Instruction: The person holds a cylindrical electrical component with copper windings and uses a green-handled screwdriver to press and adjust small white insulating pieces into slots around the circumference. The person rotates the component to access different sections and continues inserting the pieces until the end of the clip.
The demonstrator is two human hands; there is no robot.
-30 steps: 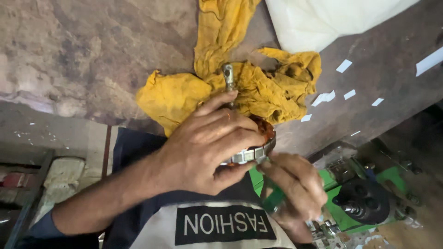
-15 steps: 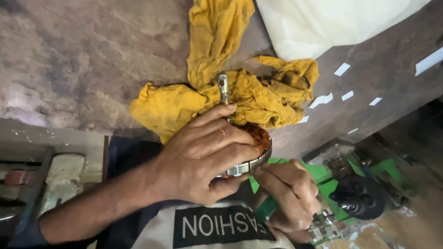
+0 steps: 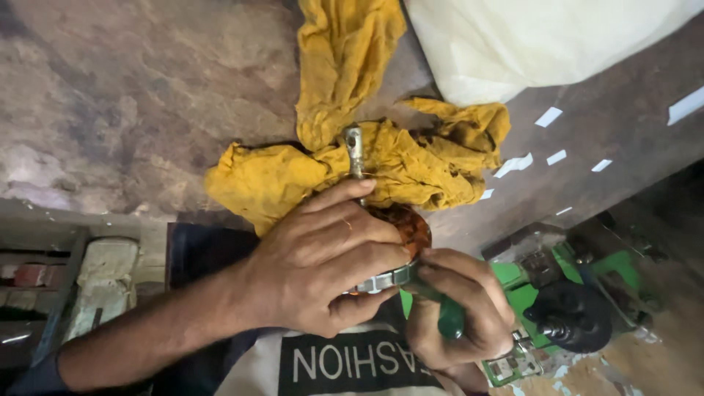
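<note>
The left hand [image 3: 323, 271] grips the round motor part [image 3: 400, 235] from above, its shaft [image 3: 355, 150] pointing away over the yellow cloth [image 3: 411, 165]. The right hand [image 3: 458, 315] closes around a green-handled tool [image 3: 449, 317] just beside its rim.

Black rectangular label [image 3: 359, 364] with white lettering, low on the person's shirt
</note>
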